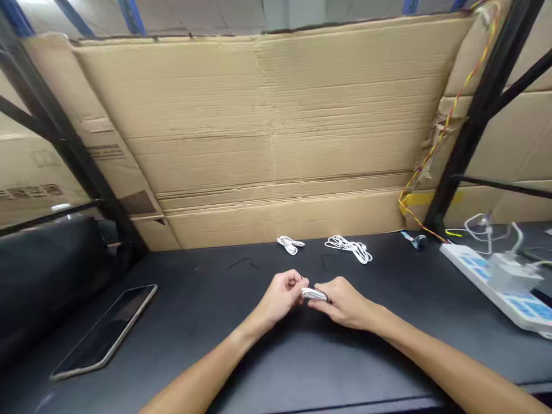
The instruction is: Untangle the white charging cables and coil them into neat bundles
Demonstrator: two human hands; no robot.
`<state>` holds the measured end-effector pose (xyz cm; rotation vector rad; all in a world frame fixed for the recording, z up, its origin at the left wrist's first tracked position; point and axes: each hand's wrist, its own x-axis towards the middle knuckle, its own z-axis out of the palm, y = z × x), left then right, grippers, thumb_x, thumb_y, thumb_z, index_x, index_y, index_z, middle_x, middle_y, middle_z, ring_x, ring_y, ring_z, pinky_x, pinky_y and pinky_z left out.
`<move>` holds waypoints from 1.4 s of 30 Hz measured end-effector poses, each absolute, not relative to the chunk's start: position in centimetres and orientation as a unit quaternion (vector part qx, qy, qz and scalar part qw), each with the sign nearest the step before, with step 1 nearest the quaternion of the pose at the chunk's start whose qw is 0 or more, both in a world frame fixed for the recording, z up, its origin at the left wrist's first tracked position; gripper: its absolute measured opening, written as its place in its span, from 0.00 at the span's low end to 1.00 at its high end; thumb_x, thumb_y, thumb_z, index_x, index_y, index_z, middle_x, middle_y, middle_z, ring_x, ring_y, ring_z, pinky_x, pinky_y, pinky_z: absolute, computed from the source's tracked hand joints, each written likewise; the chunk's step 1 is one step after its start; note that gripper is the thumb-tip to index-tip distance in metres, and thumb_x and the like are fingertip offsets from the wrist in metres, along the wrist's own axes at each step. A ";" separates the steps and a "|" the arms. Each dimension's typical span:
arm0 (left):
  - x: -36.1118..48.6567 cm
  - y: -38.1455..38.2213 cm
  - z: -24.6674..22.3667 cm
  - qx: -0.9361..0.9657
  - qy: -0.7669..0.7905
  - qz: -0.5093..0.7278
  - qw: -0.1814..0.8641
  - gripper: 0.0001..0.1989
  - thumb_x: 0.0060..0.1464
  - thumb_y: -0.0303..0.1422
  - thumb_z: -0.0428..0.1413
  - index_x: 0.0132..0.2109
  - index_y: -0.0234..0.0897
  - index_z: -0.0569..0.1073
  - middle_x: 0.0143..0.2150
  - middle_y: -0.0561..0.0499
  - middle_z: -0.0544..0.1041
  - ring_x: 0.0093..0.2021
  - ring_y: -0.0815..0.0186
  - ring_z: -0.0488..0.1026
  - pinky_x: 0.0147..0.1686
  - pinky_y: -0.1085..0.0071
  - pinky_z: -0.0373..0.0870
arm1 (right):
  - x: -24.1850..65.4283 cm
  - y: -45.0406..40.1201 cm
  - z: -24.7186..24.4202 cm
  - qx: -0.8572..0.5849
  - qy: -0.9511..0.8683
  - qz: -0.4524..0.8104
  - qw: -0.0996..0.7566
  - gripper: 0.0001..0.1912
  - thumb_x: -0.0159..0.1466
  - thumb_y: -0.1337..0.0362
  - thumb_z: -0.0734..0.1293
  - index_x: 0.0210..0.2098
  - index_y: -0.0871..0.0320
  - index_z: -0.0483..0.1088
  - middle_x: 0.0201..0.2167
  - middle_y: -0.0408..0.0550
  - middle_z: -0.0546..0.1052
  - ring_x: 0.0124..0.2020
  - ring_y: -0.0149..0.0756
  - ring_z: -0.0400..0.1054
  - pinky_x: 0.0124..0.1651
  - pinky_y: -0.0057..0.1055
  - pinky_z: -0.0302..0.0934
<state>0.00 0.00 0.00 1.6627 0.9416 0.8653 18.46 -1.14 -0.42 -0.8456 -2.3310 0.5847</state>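
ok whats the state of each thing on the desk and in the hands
Held white cable: bundled, dark tie around it
Left hand: fingertips pinched at the bundle's end
Right hand: closed on the bundle
Left white cable: coiled, lying flat
Right white cable: looped, more spread out
Black strands: loose
Phone: flat, screen dark
Power strip: adapter plugged in

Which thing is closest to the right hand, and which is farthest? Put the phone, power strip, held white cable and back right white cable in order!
1. Held white cable: in the right hand
2. Back right white cable: just beyond it
3. Power strip: off to the right
4. Phone: far left
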 end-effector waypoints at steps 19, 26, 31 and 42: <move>0.5 -1.6 0.7 0.844 0.352 0.309 0.262 0.16 0.62 0.33 0.46 0.33 0.34 0.75 0.22 0.54 0.71 0.22 0.72 0.67 0.28 0.77 0.63 | 18.3 -0.2 -1.4 -0.295 -0.541 0.761 0.204 0.28 0.60 0.39 0.56 0.19 0.57 0.55 0.08 0.32 0.52 0.08 0.19 0.40 0.11 0.20 0.34; 0.4 -1.5 0.8 0.810 0.397 0.315 0.294 0.15 0.60 0.30 0.45 0.36 0.35 0.76 0.20 0.56 0.69 0.17 0.75 0.64 0.22 0.79 0.60 | 18.4 0.0 -1.0 -0.352 -0.661 0.596 0.288 0.18 0.56 0.50 0.67 0.30 0.59 0.64 0.17 0.35 0.60 0.15 0.20 0.50 0.14 0.19 0.43; 0.3 -1.4 0.6 0.853 0.411 0.281 0.157 0.15 0.59 0.25 0.44 0.31 0.34 0.74 0.22 0.54 0.72 0.19 0.74 0.64 0.24 0.78 0.57 | 18.2 0.2 -1.5 -0.382 -0.629 0.611 0.294 0.19 0.60 0.48 0.62 0.28 0.58 0.60 0.19 0.36 0.61 0.14 0.19 0.49 0.14 0.19 0.40; -0.6 -0.9 0.0 0.884 0.413 0.194 0.105 0.15 0.61 0.25 0.42 0.37 0.34 0.73 0.29 0.47 0.76 0.27 0.67 0.72 0.30 0.75 0.62 | 17.9 -1.2 -0.7 -0.293 -0.642 0.641 0.301 0.25 0.56 0.58 0.69 0.49 0.53 0.56 0.22 0.35 0.67 0.18 0.25 0.59 0.19 0.21 0.52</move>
